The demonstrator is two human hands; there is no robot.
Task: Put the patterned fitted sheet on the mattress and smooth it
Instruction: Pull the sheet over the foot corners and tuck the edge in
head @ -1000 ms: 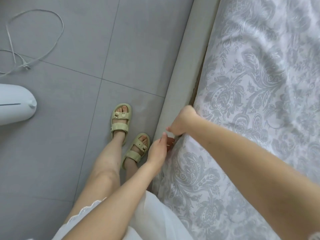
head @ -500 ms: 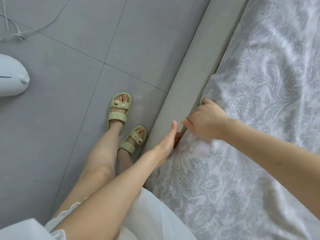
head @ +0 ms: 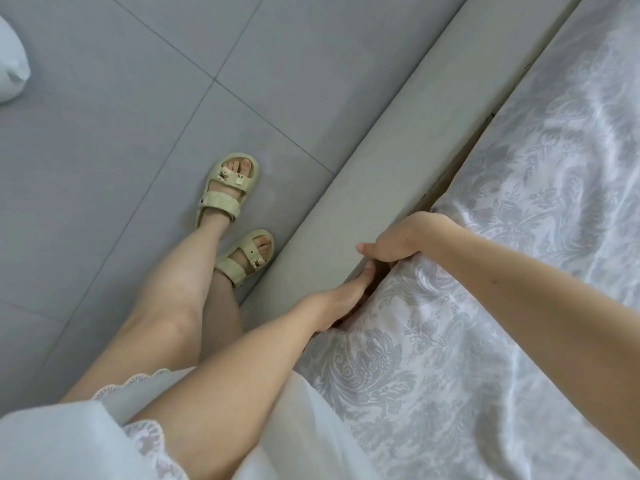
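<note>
Tiled floor (head: 138,98), one patterned sheet (head: 450,341), right hand (head: 401,237) gripping it, left hand (head: 343,299), hold unclear

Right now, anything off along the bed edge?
Nothing damaged. The patterned sheet has creases on top, and past the right hand gripping its edge a dark gap shows against the bed frame. Left hand reaches into that gap.

Floor (head: 104,168): grey tiles, thin seams.
Sandals (head: 223,204): pale green, on the floor near the bed frame (head: 381,161).
White rounded object (head: 10,74): floor's far-left edge.
</note>
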